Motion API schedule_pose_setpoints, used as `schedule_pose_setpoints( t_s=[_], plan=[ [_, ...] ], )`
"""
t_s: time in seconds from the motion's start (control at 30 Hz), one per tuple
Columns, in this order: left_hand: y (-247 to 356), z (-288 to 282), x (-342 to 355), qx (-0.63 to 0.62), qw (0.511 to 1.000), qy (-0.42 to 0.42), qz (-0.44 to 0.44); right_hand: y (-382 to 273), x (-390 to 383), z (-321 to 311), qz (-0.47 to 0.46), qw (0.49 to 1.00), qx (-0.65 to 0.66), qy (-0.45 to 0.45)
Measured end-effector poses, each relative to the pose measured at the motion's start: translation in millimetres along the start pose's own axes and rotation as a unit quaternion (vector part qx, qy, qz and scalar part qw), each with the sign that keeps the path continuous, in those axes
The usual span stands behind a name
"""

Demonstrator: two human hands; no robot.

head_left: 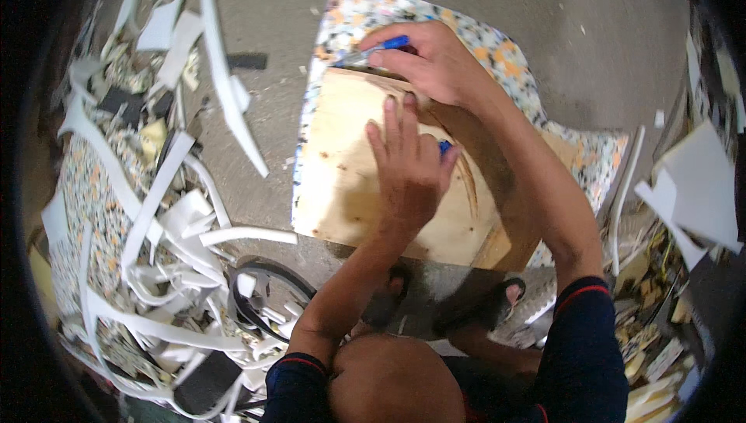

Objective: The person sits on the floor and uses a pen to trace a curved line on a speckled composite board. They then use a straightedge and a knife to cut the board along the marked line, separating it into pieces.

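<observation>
A pale plywood board (334, 182), with dark marks and a long brown streak, lies on a speckled foam sheet (497, 58). My right hand (427, 62) grips a slim blue-and-silver tool (395, 42), a pen or cutter, at the board's top edge, its tip on the exposed foam. My left hand (408, 163) is spread over the board, fingers extended toward that edge. A small blue object (444, 146) shows beside my left thumb, mostly covered, so I cannot make out what it is.
White foam offcuts (233, 120), dark strips and speckled scraps litter the concrete floor (256, 19) on the left. More white sheets (691, 190) and scraps lie at the right. My sandalled feet (509, 295) are just below the board.
</observation>
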State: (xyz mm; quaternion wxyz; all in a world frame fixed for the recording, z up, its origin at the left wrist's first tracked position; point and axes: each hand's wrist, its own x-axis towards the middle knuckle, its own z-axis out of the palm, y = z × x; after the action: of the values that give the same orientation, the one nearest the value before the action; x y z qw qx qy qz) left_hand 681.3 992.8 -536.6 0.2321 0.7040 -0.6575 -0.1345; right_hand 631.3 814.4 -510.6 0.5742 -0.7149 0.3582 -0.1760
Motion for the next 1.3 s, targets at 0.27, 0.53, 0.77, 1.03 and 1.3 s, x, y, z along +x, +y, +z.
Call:
schedule_pose_setpoints(
  t_s=[0.27,0.53,0.77,1.03,1.3],
  plan=[
    [0,2,1,0.046,0.999,-0.015,-0.003,25,-104,-104,-0.001,0.993,-0.113,-0.020],
    [8,-2,1,0.045,0.999,-0.013,-0.006,20,-228,-188,0.193,0.973,-0.124,0.016],
    [9,-1,1,0.054,0.998,-0.022,-0.008,18,-265,-208,0.201,0.963,-0.165,0.069],
    [9,-1,2,0.049,0.999,-0.013,0.001,3,-252,-206,0.128,0.965,-0.224,0.048],
    [2,3,0,0.046,0.999,-0.008,0.011,-3,-203,-188,0.052,0.904,-0.420,-0.064]
  ],
)
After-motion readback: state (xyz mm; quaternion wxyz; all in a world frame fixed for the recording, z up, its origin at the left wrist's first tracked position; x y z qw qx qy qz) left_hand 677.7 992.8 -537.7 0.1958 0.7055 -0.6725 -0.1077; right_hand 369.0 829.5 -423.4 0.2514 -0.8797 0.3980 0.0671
